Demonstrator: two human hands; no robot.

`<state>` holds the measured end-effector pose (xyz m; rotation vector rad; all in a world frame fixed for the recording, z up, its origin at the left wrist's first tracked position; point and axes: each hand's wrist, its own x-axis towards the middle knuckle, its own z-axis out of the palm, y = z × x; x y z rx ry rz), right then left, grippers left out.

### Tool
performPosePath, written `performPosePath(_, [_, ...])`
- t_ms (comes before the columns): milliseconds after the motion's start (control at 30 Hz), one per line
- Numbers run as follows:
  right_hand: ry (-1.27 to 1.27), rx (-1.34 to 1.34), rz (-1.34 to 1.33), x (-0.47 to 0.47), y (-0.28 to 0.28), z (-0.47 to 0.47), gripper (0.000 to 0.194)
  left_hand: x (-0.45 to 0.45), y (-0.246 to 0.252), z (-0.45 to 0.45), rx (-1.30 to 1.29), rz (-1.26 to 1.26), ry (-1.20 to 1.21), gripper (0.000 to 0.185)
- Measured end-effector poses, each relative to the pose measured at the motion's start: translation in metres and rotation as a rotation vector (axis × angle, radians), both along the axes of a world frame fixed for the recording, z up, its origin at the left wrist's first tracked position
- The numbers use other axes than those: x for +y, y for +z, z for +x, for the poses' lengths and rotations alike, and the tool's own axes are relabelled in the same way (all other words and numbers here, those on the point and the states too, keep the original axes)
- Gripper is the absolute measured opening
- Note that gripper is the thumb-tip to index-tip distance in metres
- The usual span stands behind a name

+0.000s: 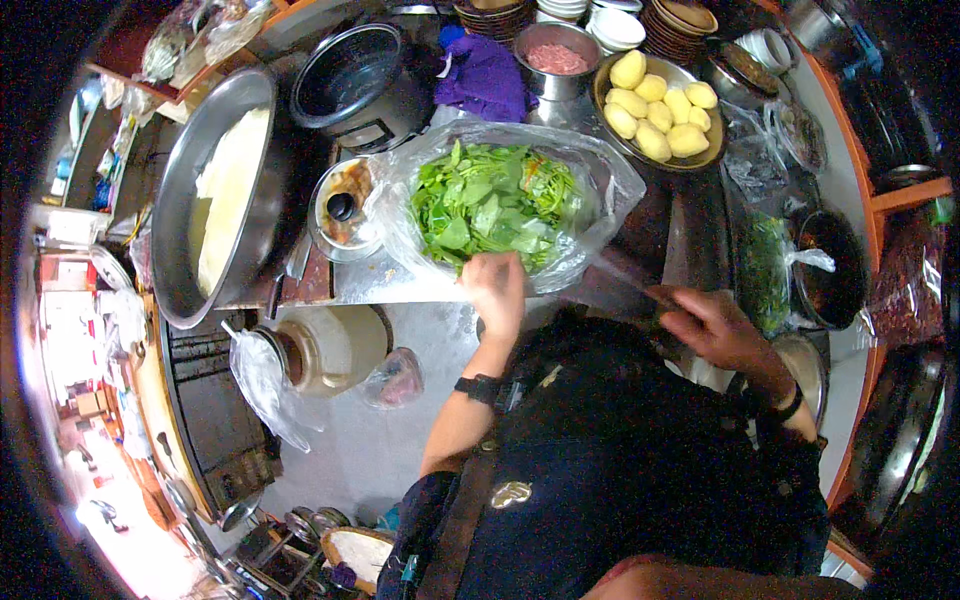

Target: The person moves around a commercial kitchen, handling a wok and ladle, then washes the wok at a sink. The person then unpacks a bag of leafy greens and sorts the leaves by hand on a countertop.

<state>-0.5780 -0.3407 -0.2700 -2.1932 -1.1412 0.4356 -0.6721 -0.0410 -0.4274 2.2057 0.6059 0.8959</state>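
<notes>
Green leafy vegetables lie heaped in an opened clear plastic bag on the counter before me. My left hand, slightly blurred, is at the near edge of the leaves with its fingers bent down; whether it grips any is unclear. To the right of the bag, my right hand is closed around the handle of a knife, whose blurred blade points left towards the bag. Left of the bag stands a lidded bowl with a black knob.
A tilted metal basin with pale contents stands at the left, beside a dark pot. Behind the bag are a purple cloth, a metal bowl of minced meat and a bowl of peeled potatoes. A ceramic jar stands below.
</notes>
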Motion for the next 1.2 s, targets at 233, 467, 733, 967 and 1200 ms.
performPosePath(233, [0.104, 0.177, -0.198, 0.063, 0.008, -0.006, 0.036, -0.005, -0.007, -0.007, 0.037, 0.097, -0.033, 0.031])
performPosePath(467, [0.153, 0.145, -0.186, 0.072, -0.003, -0.003, 0.037, -0.004, -0.011, -0.012, 0.088, 0.079, -0.035, 0.037])
performPosePath(733, [0.074, 0.161, 0.112, 0.064, 0.000, 0.019, 0.033, -0.003, 0.051, -0.023, 0.296, 0.255, -0.173, 0.019])
performPosePath(967, [-0.203, 0.543, -0.052, 0.060, 0.007, 0.082, 0.029, 0.039, 0.072, 0.092, 0.083, 0.278, -0.283, 0.011])
performPosePath(1200, [-0.178, 0.589, -0.088, 0.065, 0.001, 0.094, 0.025, 0.039, 0.034, 0.128, 0.265, 0.426, -0.120, 0.014])
